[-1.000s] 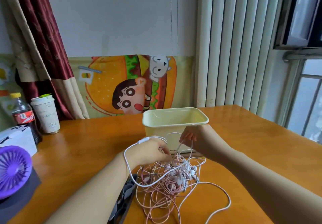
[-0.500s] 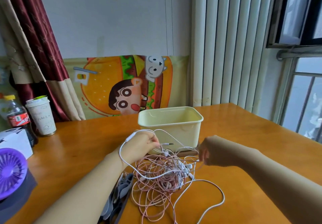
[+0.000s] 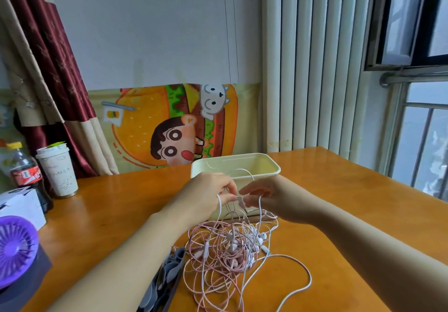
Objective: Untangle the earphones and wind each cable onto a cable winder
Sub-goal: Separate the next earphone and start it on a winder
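— State of the hands?
— The left hand (image 3: pixel 208 197) pinches a white cable (image 3: pixel 219 212) raised off the heap; the right hand (image 3: pixel 264 195) pinches a strand just beside it.
— The earphones (image 3: pixel 230 246)?
— Tangled on the counter (image 3: pixel 339 190), before the cream tub (image 3: pixel 261 165), beneath both hands.
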`<state>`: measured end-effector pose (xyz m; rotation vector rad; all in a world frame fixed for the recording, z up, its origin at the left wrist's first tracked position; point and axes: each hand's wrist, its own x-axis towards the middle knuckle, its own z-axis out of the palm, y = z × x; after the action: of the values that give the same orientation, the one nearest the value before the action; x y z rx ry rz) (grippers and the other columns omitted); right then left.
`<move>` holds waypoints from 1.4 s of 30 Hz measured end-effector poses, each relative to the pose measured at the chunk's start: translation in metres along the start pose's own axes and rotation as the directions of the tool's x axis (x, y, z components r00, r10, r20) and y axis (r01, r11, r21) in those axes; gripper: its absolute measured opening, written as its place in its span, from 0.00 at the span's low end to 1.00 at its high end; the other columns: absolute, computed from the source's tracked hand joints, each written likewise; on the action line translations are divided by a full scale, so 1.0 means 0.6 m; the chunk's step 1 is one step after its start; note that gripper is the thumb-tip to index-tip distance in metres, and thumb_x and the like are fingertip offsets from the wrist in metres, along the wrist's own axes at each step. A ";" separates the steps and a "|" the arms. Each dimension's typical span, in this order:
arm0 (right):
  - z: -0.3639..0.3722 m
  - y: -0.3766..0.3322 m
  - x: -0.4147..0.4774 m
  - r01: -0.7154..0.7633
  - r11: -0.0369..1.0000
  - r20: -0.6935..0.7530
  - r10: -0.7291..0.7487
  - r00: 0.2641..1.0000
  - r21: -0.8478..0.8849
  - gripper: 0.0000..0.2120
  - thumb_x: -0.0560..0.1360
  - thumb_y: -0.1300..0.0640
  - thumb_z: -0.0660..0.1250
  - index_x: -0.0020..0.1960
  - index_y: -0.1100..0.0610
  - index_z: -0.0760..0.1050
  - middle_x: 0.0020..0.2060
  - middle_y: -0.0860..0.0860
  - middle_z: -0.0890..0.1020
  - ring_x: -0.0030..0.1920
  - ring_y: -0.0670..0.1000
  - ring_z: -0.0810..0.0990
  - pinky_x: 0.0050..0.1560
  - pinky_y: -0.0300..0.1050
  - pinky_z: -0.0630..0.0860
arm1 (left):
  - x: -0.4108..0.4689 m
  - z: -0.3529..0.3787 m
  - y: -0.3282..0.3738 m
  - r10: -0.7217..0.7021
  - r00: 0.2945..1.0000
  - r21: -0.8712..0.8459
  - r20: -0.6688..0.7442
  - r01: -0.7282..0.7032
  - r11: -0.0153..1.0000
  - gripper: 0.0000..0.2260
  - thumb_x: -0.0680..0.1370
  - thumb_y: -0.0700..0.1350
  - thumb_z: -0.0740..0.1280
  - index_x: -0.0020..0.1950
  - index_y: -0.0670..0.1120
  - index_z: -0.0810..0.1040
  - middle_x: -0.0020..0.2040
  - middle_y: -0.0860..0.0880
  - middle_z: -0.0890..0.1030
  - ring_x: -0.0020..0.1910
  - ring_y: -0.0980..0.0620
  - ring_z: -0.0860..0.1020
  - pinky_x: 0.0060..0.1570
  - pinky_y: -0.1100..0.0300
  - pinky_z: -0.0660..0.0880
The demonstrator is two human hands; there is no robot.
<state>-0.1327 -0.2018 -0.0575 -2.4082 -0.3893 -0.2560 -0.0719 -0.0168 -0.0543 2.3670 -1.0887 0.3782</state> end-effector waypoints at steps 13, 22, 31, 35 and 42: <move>-0.004 0.006 -0.003 -0.039 0.994 -0.030 0.036 0.999 -0.100 0.05 0.72 0.48 0.71 0.38 0.44 0.79 0.33 0.41 0.80 0.34 0.37 0.76 0.35 0.31 0.73 | 0.007 -0.009 -0.005 -0.026 1.000 0.016 -0.008 0.026 1.000 0.04 0.78 0.43 0.68 0.50 0.47 0.83 0.34 0.60 0.72 0.35 0.62 0.71 0.35 0.68 0.64; -0.015 0.015 0.013 -0.046 0.994 -0.140 0.060 0.988 0.101 0.24 0.74 0.48 0.70 0.67 0.50 0.69 0.28 0.45 0.77 0.30 0.40 0.74 0.35 0.34 0.70 | 0.011 -0.027 0.024 -0.070 0.986 -0.308 -0.154 0.019 0.951 0.09 0.81 0.44 0.63 0.45 0.54 0.80 0.32 0.54 0.76 0.34 0.63 0.74 0.38 0.63 0.73; -0.005 -0.003 0.026 0.029 0.999 -0.006 -0.029 1.000 -0.040 0.11 0.77 0.49 0.66 0.49 0.55 0.83 0.33 0.44 0.80 0.30 0.38 0.74 0.32 0.31 0.67 | 0.025 -0.051 0.063 -0.165 0.964 -0.812 -0.209 -0.077 0.578 0.14 0.84 0.44 0.53 0.50 0.44 0.78 0.30 0.52 0.72 0.33 0.57 0.75 0.43 0.63 0.78; -0.028 -0.003 0.025 0.042 0.998 -0.104 -0.038 0.994 0.037 0.16 0.79 0.47 0.60 0.46 0.54 0.83 0.26 0.49 0.72 0.27 0.44 0.68 0.31 0.36 0.64 | 0.022 -0.058 0.055 -0.250 0.929 -0.871 -0.272 -0.127 0.475 0.14 0.85 0.44 0.53 0.52 0.44 0.78 0.33 0.52 0.77 0.35 0.55 0.77 0.47 0.54 0.81; -0.045 0.014 0.033 -0.047 0.979 -0.171 0.013 0.985 -0.198 0.09 0.78 0.55 0.65 0.51 0.54 0.83 0.39 0.44 0.82 0.38 0.42 0.78 0.40 0.32 0.73 | 0.024 -0.055 0.051 -0.346 0.906 -0.924 -0.244 -0.109 0.365 0.16 0.85 0.48 0.51 0.53 0.46 0.77 0.41 0.48 0.83 0.45 0.50 0.82 0.48 0.51 0.81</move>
<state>-0.1138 -0.2215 -0.0364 -2.5632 -0.2597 -0.5037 -0.0872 -0.0247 -0.0105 1.2047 -0.6103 0.1010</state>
